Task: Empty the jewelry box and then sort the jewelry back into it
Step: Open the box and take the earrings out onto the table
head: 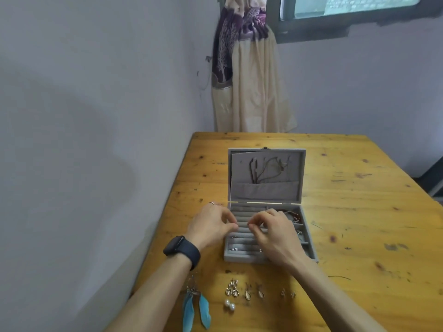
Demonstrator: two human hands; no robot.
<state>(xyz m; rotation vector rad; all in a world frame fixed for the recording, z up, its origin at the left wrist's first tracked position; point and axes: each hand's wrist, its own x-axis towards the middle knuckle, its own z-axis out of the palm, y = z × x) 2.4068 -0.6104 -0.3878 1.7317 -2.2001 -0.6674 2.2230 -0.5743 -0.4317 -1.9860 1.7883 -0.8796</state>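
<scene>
Both hands are down in the jewelry box (pixel 242 258) now, which sits open toward the left of the wooden bench (pixel 359 212), lid (pixel 266 190) propped up at the far side with cords (pixel 266 169) hung inside it. The left hand (pixel 211 226), a dark watch (pixel 182 251) on its wrist, and the right hand (pixel 273 232) meet over the ring rolls (pixel 242 236). The fingers (pixel 232 226) of both are curled in tight, tips almost touching. They look pinched on something tiny, but I cannot tell whether anything is between them. A pair of studs (pixel 234 249) sits in a near roll, and a reddish bracelet (pixel 294 215) lies in the far right compartment. Along the near edge of the bench the rest is laid out in pairs: turquoise feather earrings (pixel 205 310) at the left, pearl studs (pixel 230 306), gold heart earrings (pixel 232 291), oval drops (pixel 248 294), and small gold earrings (pixel 283 293) further right. With such a tidy row outside and a few pieces seated inside, I'd judge this as the sorting step, one small item going into a slot, though it could be a piece coming out. Next comes delicate work: a fine pinch, the post pressed squarely between two rolls, then a reach back to the near row for its partner.
</scene>
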